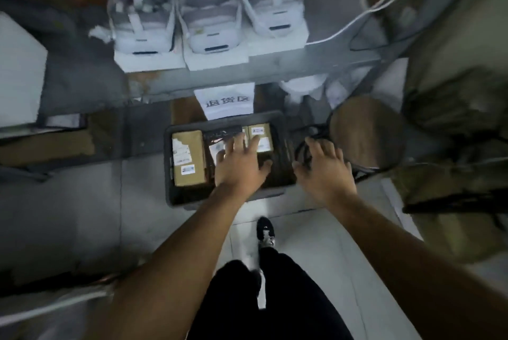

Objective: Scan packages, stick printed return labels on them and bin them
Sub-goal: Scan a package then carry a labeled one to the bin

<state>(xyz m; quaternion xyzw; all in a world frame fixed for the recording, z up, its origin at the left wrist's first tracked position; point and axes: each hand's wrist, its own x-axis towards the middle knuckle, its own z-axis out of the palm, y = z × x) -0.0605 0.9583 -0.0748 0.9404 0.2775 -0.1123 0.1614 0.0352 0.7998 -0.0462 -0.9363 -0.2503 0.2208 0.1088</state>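
A dark plastic bin [169, 163] stands on the floor under a shelf. Inside it lies a brown cardboard package [189, 157] with white labels at the left, a dark package [222, 130] in the middle and another brown labelled package [261, 135] at the back right. My left hand [237, 163] hovers over the bin's middle with fingers spread and straight, holding nothing. My right hand [324, 168] hangs over the bin's right rim, fingers relaxed and empty.
A white sign with Chinese characters [226, 103] hangs from the shelf edge above the bin. Three label printers [209, 20] sit on the shelf, with white cables. A round wooden stool [367, 130] stands right of the bin. My shoe [265, 231] is on the pale floor.
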